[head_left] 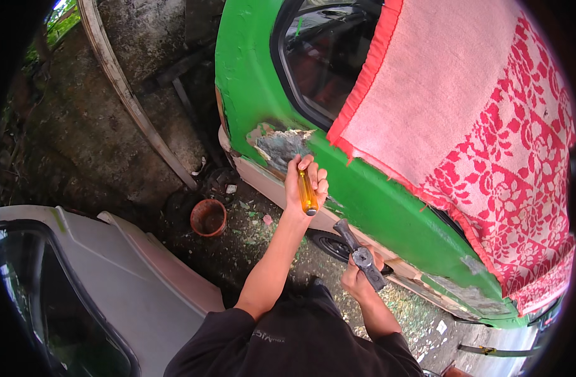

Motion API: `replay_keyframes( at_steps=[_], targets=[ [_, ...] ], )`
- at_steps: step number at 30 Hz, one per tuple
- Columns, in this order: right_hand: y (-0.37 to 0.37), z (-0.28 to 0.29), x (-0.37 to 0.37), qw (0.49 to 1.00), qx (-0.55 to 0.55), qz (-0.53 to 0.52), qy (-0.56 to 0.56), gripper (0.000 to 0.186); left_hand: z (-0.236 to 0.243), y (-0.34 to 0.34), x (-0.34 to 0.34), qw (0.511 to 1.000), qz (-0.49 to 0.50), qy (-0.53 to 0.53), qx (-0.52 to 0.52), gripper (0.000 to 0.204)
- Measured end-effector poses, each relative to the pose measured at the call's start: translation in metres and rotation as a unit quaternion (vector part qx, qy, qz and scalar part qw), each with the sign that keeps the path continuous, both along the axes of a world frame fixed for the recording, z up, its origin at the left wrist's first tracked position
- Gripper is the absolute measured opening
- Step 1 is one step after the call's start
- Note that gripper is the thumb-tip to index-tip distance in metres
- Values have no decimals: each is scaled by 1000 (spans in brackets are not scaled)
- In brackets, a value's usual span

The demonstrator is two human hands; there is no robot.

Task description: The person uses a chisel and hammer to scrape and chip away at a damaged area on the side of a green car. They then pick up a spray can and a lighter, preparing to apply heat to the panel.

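Observation:
My left hand is closed around the amber handle of a screwdriver. Its blade is hidden behind my fingers, so whether the tip touches the car cannot be told. Just beyond that hand, a ragged patch of stripped grey surface with flaking edges breaks the paint of the green car. Lower and to the right, my right hand grips a dark hammer, apart from the screwdriver. The hammer's head faces up toward me, and its handle is mostly hidden in and below the fist.
A pink and red floral cloth drapes over the car's window and side. Behind me on the left stands a grey car. A reddish-brown pot sits on the ground between the cars, among paint chips. A long curved strip leans at the far left.

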State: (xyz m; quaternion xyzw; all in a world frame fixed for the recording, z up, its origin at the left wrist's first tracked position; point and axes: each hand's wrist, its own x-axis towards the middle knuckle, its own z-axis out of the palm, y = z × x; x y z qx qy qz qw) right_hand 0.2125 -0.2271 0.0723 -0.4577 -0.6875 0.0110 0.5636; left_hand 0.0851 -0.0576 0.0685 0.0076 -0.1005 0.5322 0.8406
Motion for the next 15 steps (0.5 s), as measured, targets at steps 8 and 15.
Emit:
replay_keyframes(
  at_steps=[8,15],
  targets=[
    [-7,-13,3,997,-76,-14,25,13,4,1,-1,999,12,4,43,35],
    [-3,-18,8,999,-42,-15,-16,6,4,0,-3,999,15,-17,30,35]
  ],
)
